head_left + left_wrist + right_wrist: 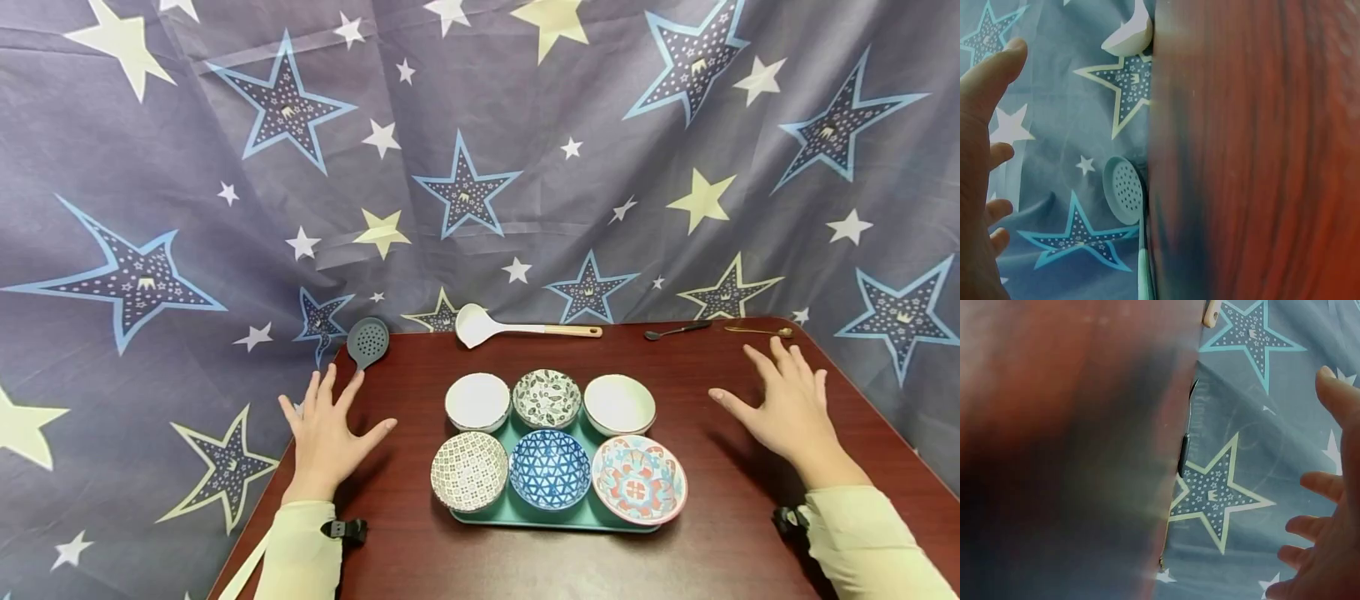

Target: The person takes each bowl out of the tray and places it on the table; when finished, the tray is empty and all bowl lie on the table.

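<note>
- Head: left hand (330, 442) spread wide, nothing gripped, by the grey perforated round skimmer (367, 340); can't tell if it touches the handle. I'd take that by the handle, thumb opposing fingers.
- Head: right hand (793, 412) also spread, nothing gripped, near the thin gold-coloured spoon (757, 331) at the far right of the dark red wood-grain table (420, 554). Thin stem: fingertip pinch should suit.
- Head: teal tray (525, 518) between hands, six round bowls (550, 469) crowded on it; best keep sleeves clear.
- Left wrist: fingers apart; skimmer handle and white ladle (1130, 36) cut off.
- Right wrist: fingers apart; tabletop blurred, spoon nearly edge-on, hard to make out.
</note>
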`<state>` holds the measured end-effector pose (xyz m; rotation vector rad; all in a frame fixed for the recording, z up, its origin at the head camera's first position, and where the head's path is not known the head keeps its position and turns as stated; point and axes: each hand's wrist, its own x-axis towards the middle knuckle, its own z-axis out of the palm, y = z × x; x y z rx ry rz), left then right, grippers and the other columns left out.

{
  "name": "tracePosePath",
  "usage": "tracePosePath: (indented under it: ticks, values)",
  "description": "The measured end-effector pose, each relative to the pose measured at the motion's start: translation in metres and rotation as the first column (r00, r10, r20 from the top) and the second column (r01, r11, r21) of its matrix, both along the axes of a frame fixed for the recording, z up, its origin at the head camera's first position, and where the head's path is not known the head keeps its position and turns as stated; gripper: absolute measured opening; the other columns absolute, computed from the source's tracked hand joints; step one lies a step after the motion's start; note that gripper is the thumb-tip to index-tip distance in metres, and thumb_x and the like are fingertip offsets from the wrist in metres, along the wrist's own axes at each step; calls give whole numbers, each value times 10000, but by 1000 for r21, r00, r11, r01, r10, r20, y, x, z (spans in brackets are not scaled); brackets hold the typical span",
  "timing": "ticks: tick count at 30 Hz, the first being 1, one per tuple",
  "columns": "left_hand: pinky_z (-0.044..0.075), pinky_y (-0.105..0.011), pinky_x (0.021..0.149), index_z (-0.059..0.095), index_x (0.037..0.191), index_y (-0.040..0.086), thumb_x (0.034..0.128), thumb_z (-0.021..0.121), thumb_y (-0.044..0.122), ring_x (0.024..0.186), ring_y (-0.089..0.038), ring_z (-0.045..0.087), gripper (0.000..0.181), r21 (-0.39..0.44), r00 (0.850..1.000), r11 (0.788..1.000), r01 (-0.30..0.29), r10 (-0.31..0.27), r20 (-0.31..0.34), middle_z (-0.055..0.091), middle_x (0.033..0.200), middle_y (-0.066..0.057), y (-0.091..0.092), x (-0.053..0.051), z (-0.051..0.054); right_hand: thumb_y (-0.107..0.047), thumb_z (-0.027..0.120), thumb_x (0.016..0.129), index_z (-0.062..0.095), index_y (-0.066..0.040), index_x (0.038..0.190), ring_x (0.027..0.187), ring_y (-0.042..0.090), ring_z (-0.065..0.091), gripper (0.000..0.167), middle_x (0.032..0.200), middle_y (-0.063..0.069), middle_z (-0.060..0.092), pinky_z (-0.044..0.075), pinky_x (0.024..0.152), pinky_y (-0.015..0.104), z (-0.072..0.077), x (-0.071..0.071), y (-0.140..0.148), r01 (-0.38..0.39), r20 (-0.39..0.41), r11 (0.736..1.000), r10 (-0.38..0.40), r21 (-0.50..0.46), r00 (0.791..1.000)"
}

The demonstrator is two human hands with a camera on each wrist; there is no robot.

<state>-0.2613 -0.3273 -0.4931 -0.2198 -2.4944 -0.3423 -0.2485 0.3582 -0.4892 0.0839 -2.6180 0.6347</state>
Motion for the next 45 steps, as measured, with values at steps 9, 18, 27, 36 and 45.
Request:
tracePosePath:
  ticks: [9,18,27,36,45]
  values:
    - [-124,-727,1161,497,1577,229,767,802,718,1559,-397,214,994,55,997,996,66,-67,23,356,1658,-157,10,-10,-4,-556,768,904,438,-15,1559,1488,594,191,911,1614,343,300,-113,1176,712,20,-11,-14,-61,9,998,61,-14,998]
    - [5,-716,1194,504,1570,204,792,825,657,1542,-390,262,956,139,987,981,135,-145,65,391,1640,-137,24,-15,-8,-523,767,922,495,-5,1511,1404,653,289,830,1593,344,341,130,1132,780,31,-25,-33,-114,39,991,116,-68,992]
    - [242,-729,1119,546,1532,208,826,805,648,1517,-411,289,871,198,969,966,168,-198,145,409,1630,-106,40,-17,-10,-454,747,965,540,21,1442,1350,592,391,704,1465,332,466,320,1046,725,30,-35,-44,-181,57,973,191,-145,980]
    - [311,-647,1129,520,1549,220,868,812,574,1459,-357,371,821,320,928,915,245,-317,198,460,1583,-70,56,-23,-14,-493,713,982,520,-4,1468,1374,541,421,717,1481,314,469,340,1055,710,26,-38,-52,-178,104,964,201,-197,974]
    - [418,-603,1095,524,1533,232,921,822,405,1389,-354,485,703,476,864,813,335,-467,189,519,1518,-74,69,-25,-24,-539,679,991,532,-40,1477,1384,532,423,711,1508,293,473,354,1049,708,23,-37,-57,-179,166,957,220,-230,961]
